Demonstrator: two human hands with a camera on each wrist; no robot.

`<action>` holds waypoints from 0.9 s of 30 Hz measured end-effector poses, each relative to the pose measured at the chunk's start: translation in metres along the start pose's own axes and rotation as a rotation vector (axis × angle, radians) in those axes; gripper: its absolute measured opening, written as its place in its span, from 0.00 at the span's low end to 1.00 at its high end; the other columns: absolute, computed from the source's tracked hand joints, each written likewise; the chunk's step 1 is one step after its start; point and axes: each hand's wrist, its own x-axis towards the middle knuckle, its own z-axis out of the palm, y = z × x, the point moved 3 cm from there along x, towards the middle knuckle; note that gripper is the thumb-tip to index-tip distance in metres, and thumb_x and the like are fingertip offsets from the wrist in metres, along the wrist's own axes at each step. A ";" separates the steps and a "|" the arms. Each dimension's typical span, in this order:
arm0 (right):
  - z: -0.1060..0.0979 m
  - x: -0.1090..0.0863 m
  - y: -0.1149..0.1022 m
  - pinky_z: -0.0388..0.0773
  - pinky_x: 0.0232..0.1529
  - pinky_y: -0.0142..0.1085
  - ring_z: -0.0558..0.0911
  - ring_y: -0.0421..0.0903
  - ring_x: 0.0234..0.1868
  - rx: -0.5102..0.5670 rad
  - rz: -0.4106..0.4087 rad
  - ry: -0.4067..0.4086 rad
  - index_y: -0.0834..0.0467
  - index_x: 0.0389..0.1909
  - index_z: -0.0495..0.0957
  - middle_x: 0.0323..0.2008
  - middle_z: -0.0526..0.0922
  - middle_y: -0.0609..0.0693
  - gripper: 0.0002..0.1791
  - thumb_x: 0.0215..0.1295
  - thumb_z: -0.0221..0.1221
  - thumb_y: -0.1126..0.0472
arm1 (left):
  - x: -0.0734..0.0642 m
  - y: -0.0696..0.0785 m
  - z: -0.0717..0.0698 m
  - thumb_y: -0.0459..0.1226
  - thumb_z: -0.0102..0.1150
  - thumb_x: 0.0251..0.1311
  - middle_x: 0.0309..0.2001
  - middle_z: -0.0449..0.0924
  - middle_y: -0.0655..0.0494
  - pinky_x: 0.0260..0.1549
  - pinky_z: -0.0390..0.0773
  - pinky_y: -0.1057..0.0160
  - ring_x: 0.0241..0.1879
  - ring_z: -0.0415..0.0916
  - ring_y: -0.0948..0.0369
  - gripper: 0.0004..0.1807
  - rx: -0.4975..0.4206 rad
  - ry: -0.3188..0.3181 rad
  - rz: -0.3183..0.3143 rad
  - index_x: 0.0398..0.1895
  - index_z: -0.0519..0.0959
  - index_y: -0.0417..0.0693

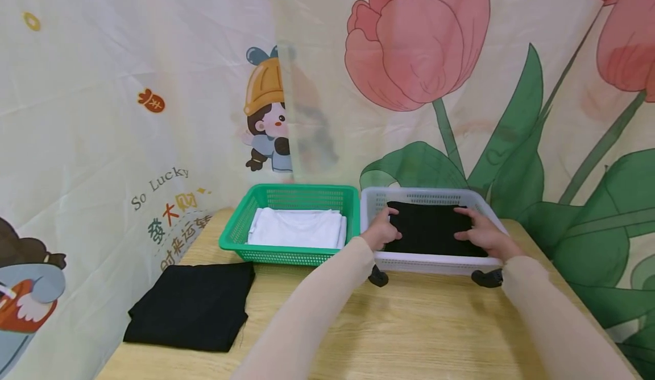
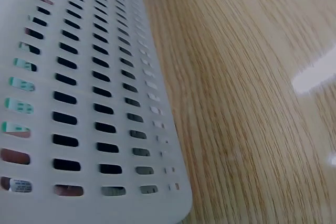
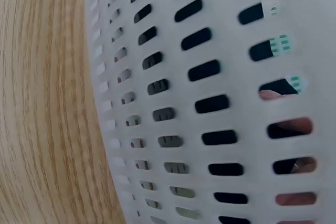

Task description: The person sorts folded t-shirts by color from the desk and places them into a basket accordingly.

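Observation:
A black folded cloth [image 1: 428,229] lies in the white slotted basket [image 1: 435,263] on the right side of the table. My left hand [image 1: 381,230] is at the cloth's left edge, thumb and a finger extended over it. At the opposite edge, my right hand [image 1: 485,236] touches the cloth with spread, fairly straight fingers. Both wrist views are mostly filled by the basket wall [image 2: 84,98] [image 3: 210,93]; dark cloth and bits of skin show through its slots. The undersides of both hands are hidden.
Left of the white basket, close beside it, stands a green basket [image 1: 289,255] holding folded white cloth [image 1: 297,228]. Another black folded cloth [image 1: 191,306] lies on the wooden table [image 1: 409,323] at the front left. A printed curtain [image 1: 317,112] hangs behind.

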 end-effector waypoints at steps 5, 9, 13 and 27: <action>0.005 0.000 0.000 0.50 0.73 0.75 0.38 0.82 0.78 -0.090 0.016 -0.017 0.69 0.83 0.46 0.79 0.37 0.82 0.45 0.72 0.60 0.73 | 0.008 -0.008 0.001 0.19 0.67 0.61 0.55 0.80 0.44 0.34 0.70 0.63 0.34 0.69 0.57 0.36 0.114 0.012 -0.026 0.69 0.73 0.56; 0.006 -0.001 0.001 0.53 0.73 0.74 0.41 0.83 0.77 -0.129 0.044 -0.046 0.71 0.82 0.47 0.78 0.39 0.84 0.44 0.71 0.60 0.73 | 0.001 -0.006 -0.001 0.19 0.67 0.61 0.57 0.80 0.45 0.40 0.74 0.61 0.39 0.72 0.56 0.36 0.118 0.008 -0.030 0.69 0.72 0.53; 0.003 -0.004 -0.006 0.53 0.73 0.74 0.42 0.83 0.77 -0.170 0.081 -0.082 0.72 0.81 0.47 0.77 0.39 0.84 0.42 0.74 0.59 0.70 | -0.014 0.005 -0.010 0.21 0.66 0.65 0.52 0.80 0.44 0.52 0.78 0.56 0.45 0.77 0.53 0.35 0.105 -0.051 -0.007 0.73 0.70 0.50; -0.003 -0.046 -0.105 0.66 0.67 0.73 0.62 0.81 0.72 -0.306 -0.133 -0.070 0.68 0.80 0.57 0.78 0.52 0.76 0.37 0.81 0.59 0.56 | -0.081 0.048 -0.104 0.31 0.64 0.73 0.69 0.74 0.52 0.64 0.78 0.50 0.65 0.75 0.53 0.27 0.114 -0.329 0.301 0.73 0.73 0.56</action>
